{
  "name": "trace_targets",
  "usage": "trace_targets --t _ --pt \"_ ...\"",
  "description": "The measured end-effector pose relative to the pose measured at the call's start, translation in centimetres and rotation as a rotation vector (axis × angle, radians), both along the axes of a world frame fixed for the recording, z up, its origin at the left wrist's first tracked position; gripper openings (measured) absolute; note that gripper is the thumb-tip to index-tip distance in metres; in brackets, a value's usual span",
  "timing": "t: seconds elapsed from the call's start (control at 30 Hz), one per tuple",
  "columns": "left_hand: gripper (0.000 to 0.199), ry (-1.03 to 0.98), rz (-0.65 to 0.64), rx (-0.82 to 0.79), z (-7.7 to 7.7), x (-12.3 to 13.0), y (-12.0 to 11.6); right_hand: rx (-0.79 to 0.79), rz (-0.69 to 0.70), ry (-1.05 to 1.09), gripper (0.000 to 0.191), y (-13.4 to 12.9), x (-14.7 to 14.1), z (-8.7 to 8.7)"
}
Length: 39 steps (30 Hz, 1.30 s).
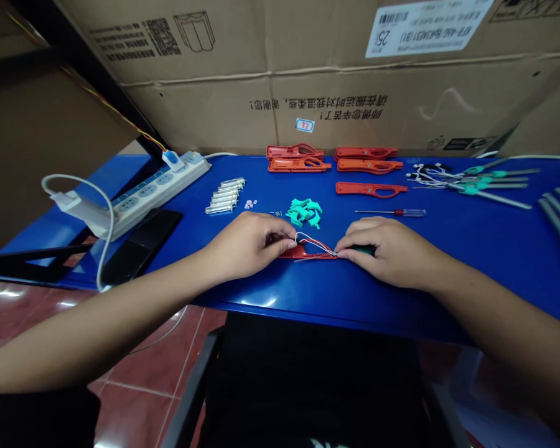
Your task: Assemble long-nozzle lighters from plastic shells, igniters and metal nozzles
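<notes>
A red plastic casing half [308,251] lies at the front of the blue table, its left end hidden under my left hand [252,246]. That hand is closed, thumb and forefinger pinching a white wire [301,235] that loops over the casing. At the casing's right end, my right hand [385,249] is closed around a dark green piece [364,249], mostly covered by the fingers. White wires run to its fingertips. Just beyond the hands sits a pile of turquoise plastic parts [304,212]. A screwdriver [408,213] with a clear and red handle lies past my right hand.
Red and orange casing halves [371,188] lie at the back, before a cardboard box [205,112]. Left are several clear cylinders [224,196], a power strip [144,193] and a black flat object [142,246]. Metal rods with green collars and wires [480,183] lie right.
</notes>
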<state>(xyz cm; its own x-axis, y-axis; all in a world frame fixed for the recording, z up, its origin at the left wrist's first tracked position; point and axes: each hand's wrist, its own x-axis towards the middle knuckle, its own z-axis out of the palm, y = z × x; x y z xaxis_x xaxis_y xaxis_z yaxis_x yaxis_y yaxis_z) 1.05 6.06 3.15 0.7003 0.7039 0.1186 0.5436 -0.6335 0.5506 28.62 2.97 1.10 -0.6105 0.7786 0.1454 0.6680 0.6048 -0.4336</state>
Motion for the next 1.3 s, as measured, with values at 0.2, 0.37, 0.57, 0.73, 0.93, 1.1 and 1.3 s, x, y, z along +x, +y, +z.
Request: trace_targets --t 0.2,0.37,0.57,0.73,0.93,1.1,1.3 --pt "0.018 0.045 -0.074 0.194 -0.6 0.1 0.0 0.009 -0.003 0.005 0.02 0.0 0.0 0.0" --pt "0.019 0.043 -0.05 0.24 -1.4 -0.1 -0.4 0.015 -0.007 0.005 0.021 -0.1 0.0 -0.1" --pt "0.028 0.14 -0.063 0.452 -2.2 0.0 -0.4 0.009 -0.001 0.012 0.021 0.0 0.0 -0.1" --pt "0.026 0.137 -0.103 0.449 -1.7 0.3 0.1 0.022 0.002 0.011 0.021 -0.1 -0.1 -0.1" --pt "0.018 0.067 -0.096 0.321 -1.5 0.4 0.6 0.007 -0.01 -0.012 0.021 -0.1 -0.1 -0.1" --pt "0.016 -0.08 -0.056 0.124 -2.4 -0.2 0.5 -0.018 -0.03 -0.046 0.017 -0.3 -0.2 0.1" --pt "0.016 -0.093 -0.103 0.17 -2.3 -0.8 0.2 0.032 0.034 -0.073 0.033 -0.4 -0.2 -0.2"
